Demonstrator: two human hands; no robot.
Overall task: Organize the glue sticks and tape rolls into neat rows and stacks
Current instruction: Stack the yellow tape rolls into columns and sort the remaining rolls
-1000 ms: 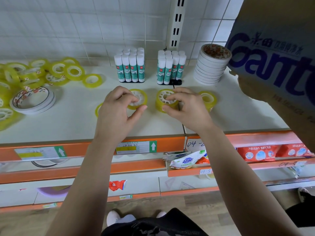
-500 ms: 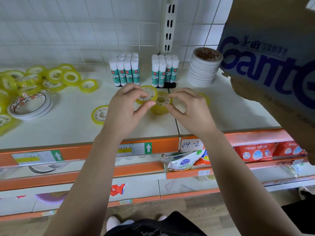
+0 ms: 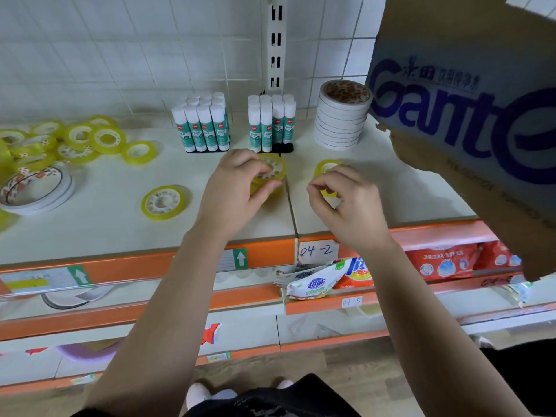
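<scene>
Fingers (image 3: 259, 167) of the left hand (image 3: 234, 191) curl round a yellow tape roll (image 3: 275, 171) that seems to sit on top of another, just in front of the right block of glue sticks (image 3: 270, 127). Those of the right hand (image 3: 349, 209) are bent close together over a second yellow roll (image 3: 326, 167); whether they pinch it or hold nothing, I cannot tell. Judging from the head view, the task is partly done. Both blocks of sticks, the left block (image 3: 203, 127) included, stand upright in tight rows at the back of the shelf (image 3: 99, 224), with a neat stack of white tape rolls (image 3: 341, 118) beside them. Not yet sorted are a lone yellow roll (image 3: 164, 203), a loose heap of yellow rolls (image 3: 78, 139) and some wide white rolls (image 3: 36, 188) at far left. A cardboard box (image 3: 466, 121) hides the shelf's right end, and the picture's edge cuts off the heap.
</scene>
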